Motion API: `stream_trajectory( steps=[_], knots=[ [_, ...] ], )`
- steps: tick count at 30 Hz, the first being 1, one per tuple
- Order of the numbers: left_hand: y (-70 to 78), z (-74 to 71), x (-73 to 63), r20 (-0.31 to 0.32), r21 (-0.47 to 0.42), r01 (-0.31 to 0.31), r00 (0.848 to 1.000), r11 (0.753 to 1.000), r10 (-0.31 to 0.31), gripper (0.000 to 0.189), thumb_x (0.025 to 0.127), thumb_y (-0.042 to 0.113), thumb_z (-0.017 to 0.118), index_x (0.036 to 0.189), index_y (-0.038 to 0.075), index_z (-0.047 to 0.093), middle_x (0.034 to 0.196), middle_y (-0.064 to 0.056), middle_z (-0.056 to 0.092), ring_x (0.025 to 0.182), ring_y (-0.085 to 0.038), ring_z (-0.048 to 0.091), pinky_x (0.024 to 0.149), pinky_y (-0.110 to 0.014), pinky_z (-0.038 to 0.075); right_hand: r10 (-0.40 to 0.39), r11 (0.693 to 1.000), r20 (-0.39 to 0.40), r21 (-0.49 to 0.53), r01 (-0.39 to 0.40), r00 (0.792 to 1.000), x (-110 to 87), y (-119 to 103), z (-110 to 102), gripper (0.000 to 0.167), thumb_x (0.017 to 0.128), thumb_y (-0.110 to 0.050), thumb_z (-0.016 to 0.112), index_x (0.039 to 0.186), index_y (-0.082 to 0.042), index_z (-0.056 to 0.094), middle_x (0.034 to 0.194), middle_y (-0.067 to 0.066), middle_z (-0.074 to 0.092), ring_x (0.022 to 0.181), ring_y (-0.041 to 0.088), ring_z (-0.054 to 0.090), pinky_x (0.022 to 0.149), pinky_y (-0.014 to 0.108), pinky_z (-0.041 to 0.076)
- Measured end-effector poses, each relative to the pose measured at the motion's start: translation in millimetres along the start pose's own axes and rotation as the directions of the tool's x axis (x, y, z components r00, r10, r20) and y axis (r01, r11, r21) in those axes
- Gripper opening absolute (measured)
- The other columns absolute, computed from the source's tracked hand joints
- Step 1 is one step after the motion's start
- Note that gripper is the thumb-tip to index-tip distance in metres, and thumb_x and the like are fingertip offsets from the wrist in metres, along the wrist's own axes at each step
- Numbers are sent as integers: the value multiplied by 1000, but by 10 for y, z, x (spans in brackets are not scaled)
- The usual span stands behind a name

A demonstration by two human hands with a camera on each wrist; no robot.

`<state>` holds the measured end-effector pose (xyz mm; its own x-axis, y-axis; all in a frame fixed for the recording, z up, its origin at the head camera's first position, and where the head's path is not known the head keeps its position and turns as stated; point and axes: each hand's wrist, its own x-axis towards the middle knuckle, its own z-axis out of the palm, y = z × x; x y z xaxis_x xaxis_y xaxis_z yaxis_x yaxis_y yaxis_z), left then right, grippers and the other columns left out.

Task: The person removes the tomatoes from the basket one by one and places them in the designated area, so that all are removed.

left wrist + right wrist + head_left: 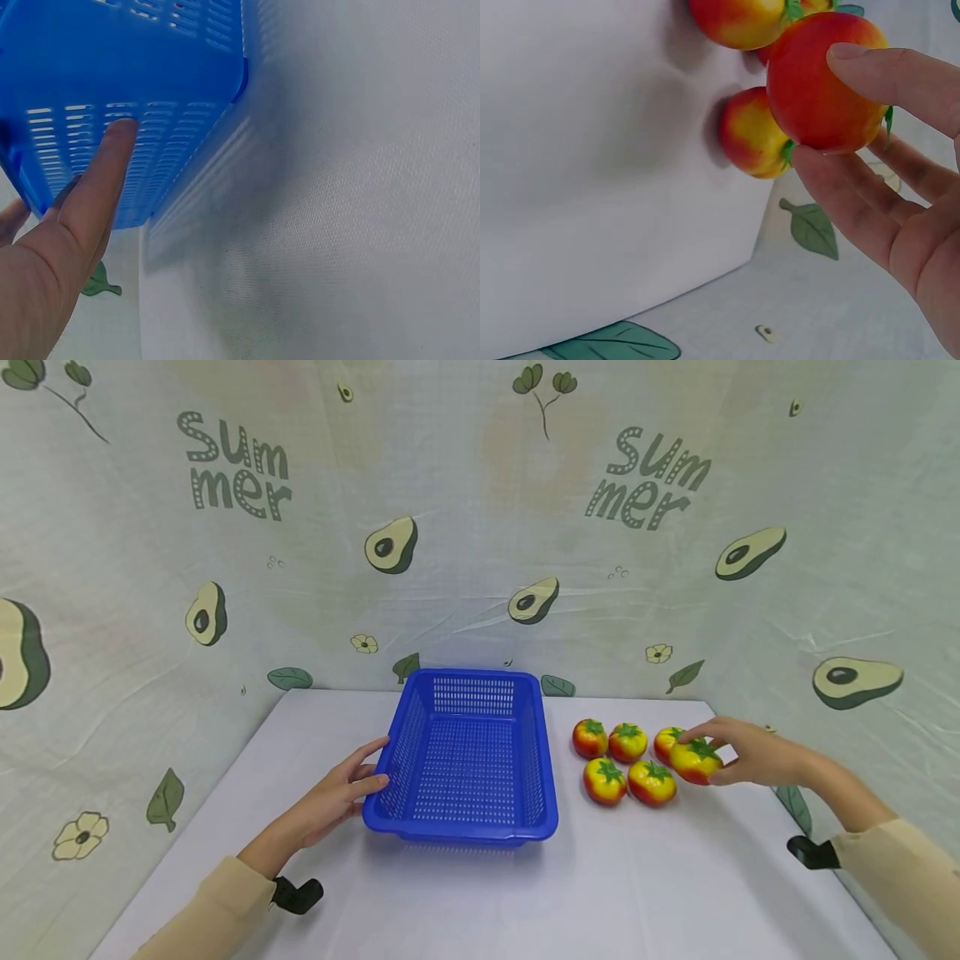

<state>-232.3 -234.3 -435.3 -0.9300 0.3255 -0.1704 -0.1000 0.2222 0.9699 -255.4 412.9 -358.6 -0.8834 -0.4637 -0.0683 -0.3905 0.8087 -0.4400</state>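
Note:
A blue plastic basket [472,838] with slotted walls stands on the white table, nothing inside it. My left hand [330,797] lies against its left side, thumb and fingers spread along the rim and outer wall. In the left wrist view, a nearly straight finger [97,180] touches the slotted basket wall [165,75]. At the right, my right hand [753,753] pinches a red-and-yellow tomato [693,764] with a green leafy top. The right wrist view shows this tomato [817,82] between thumb and fingers, in front of the other tomatoes.
Several similar tomatoes [604,781] sit in a loose group between the basket and my right hand, with one tomato [664,743] partly behind the held one. A cloth [465,485] printed with avocados surrounds the white table [600,893] at the back and sides.

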Motion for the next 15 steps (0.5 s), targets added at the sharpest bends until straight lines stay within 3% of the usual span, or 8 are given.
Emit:
stream_trajectory(
  steps=[8,15],
  knots=[
    [14,2,-3,-2,2,6,1000,1000,-6,76,108,32,63,171,31,19,165,-28,37,131,-38,61,105,-53,56,43,999,2,-5,-43,999,-77,290,194,57,87,-16,88,139,-14,66,139,24,58,117,37,63,88,50,63],
    [20,3,-5,-4,4,8,1000,1000,-8,77,108,33,64,171,31,19,165,-28,36,132,-38,61,105,-52,57,69,998,-10,-2,-69,998,-87,381,288,58,86,-14,88,140,-13,66,140,26,58,118,41,61,91,58,61]
  ],
)
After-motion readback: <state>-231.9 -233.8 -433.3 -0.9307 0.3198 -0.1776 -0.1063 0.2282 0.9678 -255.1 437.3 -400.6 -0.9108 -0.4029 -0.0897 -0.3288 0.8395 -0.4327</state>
